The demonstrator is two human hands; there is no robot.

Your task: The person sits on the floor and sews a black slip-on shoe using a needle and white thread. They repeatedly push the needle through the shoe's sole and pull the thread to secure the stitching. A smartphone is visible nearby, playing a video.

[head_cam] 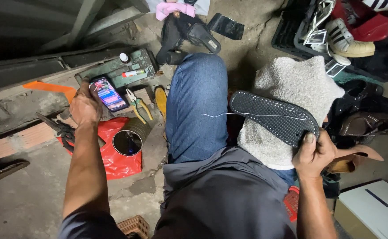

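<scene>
From the head camera, your right hand (pixel 314 152) pinches the black shoe sole (pixel 274 117) at right of centre, over the towel (pixel 291 102) on your knee; keep that grip firm so the single white thread (pixel 229 114) stays taut. Your left hand (pixel 85 106), centre left, holds one lit phone (pixel 109 94) (screen up). Nearby lie one pair of pliers (pixel 137 105) and one tin can (pixel 129 138).

Sole (pixel 276 116): dark, dotted with pale stitch holes, flat on a towel-covered knee (white thread trailing left).
Phone (pixel 109 94): screen lit, tilted, resting beside green-handled pliers.
</scene>
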